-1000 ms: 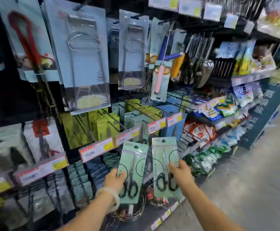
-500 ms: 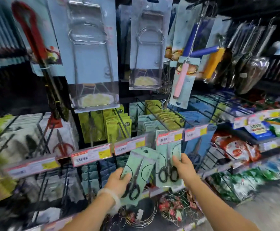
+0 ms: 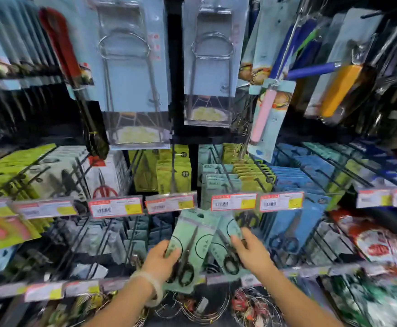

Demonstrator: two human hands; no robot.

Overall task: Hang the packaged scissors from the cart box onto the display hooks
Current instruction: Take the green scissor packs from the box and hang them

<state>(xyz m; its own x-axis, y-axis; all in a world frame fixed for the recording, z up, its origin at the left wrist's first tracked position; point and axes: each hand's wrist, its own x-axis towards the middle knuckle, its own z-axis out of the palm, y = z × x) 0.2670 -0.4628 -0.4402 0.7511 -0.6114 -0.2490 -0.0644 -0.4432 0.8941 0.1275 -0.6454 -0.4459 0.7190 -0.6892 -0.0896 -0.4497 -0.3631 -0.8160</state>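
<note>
**Two scissor packs held up to the hooks**

Head view: left hand [image 3: 161, 260] grips one green scissor pack [image 3: 189, 241] by its lower edge; right hand [image 3: 251, 254] pinches a second pack [image 3: 223, 244] beside it, the two overlapping. Both sit just below the price tags [image 3: 234, 201], not yet hung. Judgement: approach step; next, line a pack's top hole up with a hook [image 3: 221, 172]. Cart box not in view. Hooks above carry rows of similar packs.

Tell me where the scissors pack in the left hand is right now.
In the head view, the left pack sits low at centre, gripped by the left hand, just below the red price tags and overlapping the pack held by the right hand.
</note>
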